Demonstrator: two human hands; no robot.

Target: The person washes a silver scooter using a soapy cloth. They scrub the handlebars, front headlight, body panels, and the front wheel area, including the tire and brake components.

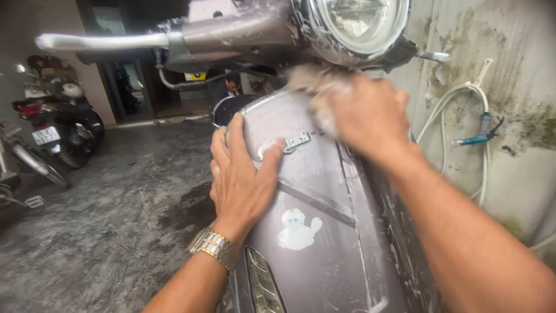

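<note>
A grey scooter's front panel point(324, 232) fills the middle of the view, streaked with soap suds, its round headlight point(353, 23) above. My left hand point(240, 177) lies flat and spread on the panel's left side, beside a chrome badge point(289, 143); a gold and silver wristwatch point(213, 248) is on that wrist. My right hand point(368, 116) is blurred and closed on a soapy sponge point(315, 87), pressed against the panel just under the headlight. A white cartoon sticker point(298, 230) sits lower on the panel.
A stained wall point(509, 35) stands at the right with a white hose point(457, 101) and a blue spray nozzle point(475, 139) hung on it. Parked motorbikes point(61, 124) stand at the left on wet concrete floor point(116, 220). A person point(231, 87) sits behind the scooter.
</note>
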